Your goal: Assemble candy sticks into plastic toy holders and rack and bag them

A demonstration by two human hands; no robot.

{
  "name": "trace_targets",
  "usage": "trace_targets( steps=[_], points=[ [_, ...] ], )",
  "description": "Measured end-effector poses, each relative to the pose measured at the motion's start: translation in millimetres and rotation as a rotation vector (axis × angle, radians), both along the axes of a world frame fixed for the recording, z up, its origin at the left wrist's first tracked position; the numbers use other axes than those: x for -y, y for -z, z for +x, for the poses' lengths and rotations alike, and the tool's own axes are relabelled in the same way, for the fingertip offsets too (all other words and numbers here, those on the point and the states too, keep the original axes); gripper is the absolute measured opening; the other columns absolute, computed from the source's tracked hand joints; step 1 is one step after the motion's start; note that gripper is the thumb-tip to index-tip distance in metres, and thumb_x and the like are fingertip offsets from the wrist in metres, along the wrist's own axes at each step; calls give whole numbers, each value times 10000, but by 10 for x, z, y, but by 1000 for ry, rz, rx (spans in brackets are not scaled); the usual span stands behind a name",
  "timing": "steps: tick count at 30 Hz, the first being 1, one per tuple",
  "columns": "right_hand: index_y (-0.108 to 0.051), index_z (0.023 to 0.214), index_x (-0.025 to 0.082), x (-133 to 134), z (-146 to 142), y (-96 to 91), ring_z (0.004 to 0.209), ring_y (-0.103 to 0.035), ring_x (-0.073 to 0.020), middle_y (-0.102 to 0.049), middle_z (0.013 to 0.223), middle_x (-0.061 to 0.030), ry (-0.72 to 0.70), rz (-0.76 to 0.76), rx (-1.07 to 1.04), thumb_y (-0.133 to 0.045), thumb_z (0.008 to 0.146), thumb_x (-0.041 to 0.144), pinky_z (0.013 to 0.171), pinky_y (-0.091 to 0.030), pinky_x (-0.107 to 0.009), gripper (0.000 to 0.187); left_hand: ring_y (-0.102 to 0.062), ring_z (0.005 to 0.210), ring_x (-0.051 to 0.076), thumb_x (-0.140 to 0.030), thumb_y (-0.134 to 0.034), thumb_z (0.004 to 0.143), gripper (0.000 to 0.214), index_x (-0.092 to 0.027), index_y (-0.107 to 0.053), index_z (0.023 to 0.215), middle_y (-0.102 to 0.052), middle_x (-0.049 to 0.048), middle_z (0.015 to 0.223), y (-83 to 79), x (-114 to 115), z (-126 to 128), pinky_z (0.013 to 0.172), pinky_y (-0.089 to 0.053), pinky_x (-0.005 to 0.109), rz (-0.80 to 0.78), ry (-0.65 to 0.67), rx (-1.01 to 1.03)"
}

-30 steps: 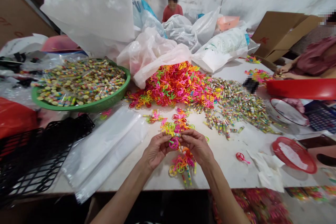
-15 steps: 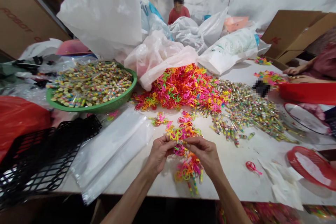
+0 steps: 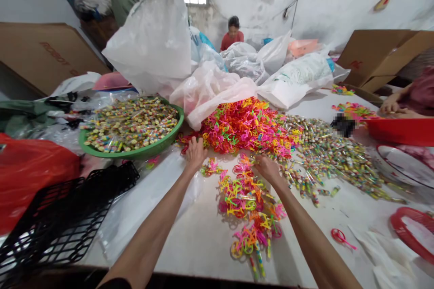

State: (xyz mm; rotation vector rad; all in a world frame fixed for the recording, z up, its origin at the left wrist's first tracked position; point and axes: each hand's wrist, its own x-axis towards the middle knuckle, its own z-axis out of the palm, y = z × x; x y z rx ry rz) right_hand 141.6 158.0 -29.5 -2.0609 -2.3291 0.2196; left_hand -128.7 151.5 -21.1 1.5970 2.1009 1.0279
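Observation:
My left hand [image 3: 195, 152] reaches to the left edge of a big heap of small bright plastic bicycle-shaped toys [image 3: 246, 124], its fingers a little apart over the toys. At the heap's lower edge, my right hand [image 3: 268, 168] has its fingers curled down near small clear tubes with colourful contents [image 3: 315, 156]. Whatever its fingertips touch is hidden. Between my forearms a row of clustered bicycle toys [image 3: 239, 196] runs toward the table's front edge. A few colourful tubes [image 3: 259, 259] stick out of the nearest cluster.
At left stands a green basin [image 3: 149, 148] full of filled tubes, beside a black plastic crate [image 3: 95, 207] and flat clear bags [image 3: 145, 207]. White sacks [image 3: 217, 92] rise behind the heap. A red basket [image 3: 400, 230] lies at right. Another person sits behind; a co-worker's hand shows at right.
Both hands have parted from the toy cluster in the middle and moved away from me: the left to the heap's left edge, the right to its lower edge. The camera view has tilted up.

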Motion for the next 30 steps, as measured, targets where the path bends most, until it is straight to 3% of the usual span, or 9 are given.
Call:
trace_targets(
  steps=[7, 9, 14, 18, 23, 30],
  points=[
    [-618, 791, 163, 288, 231, 65, 831, -604, -233, -653, 862, -104, 140, 48, -15, -473, 723, 174, 607, -371, -271, 161, -516, 956, 233, -51, -511, 661, 291, -192, -614, 893, -572, 68, 911, 144, 42, -89, 867, -348, 348, 19, 11, 119],
    [-596, 764, 169, 372, 326, 48, 762, -606, -222, -644, 784, -75, 241, 91, -258, -496, 711, 246, 579, -385, -271, 136, -525, 931, 224, -71, -544, 643, 254, -189, -633, 849, -581, 55, 861, 129, 67, -159, 855, -356, 333, 45, 2, 203],
    [-530, 780, 165, 618, 287, -146, 496, -562, -154, -592, 602, -4, 389, 106, -1210, -633, 632, 386, 470, -407, -256, 286, -553, 783, 172, -238, -627, 637, 102, -169, -612, 711, -576, 25, 763, 41, 157, -251, 743, -420, 302, 120, -44, 515],
    [-567, 861, 160, 860, 10, -396, 446, -512, -105, -597, 587, 8, 357, 70, -1525, -683, 634, 380, 446, -386, -227, 336, -537, 554, 121, -401, -641, 630, 285, -150, -541, 719, -545, -15, 621, -58, 283, -202, 556, -467, 285, 101, -39, 854],
    [-630, 846, 155, 1066, -394, -565, 456, -492, -84, -590, 609, 8, 248, -120, -1655, -664, 676, 350, 447, -375, -215, 261, -551, 501, 113, -356, -715, 565, 354, -153, -519, 779, -555, -32, 591, -211, 637, 35, 509, -496, 284, 33, 68, 1155],
    [-644, 763, 152, 1236, -674, -540, 441, -450, -70, -527, 549, 35, 164, -256, -1665, -643, 701, 324, 440, -341, -203, 183, -609, 634, 109, -113, -739, 537, 495, -142, -574, 1002, -674, 22, 760, -288, 1235, 367, 609, -470, 220, -160, 315, 1437]
  ],
)
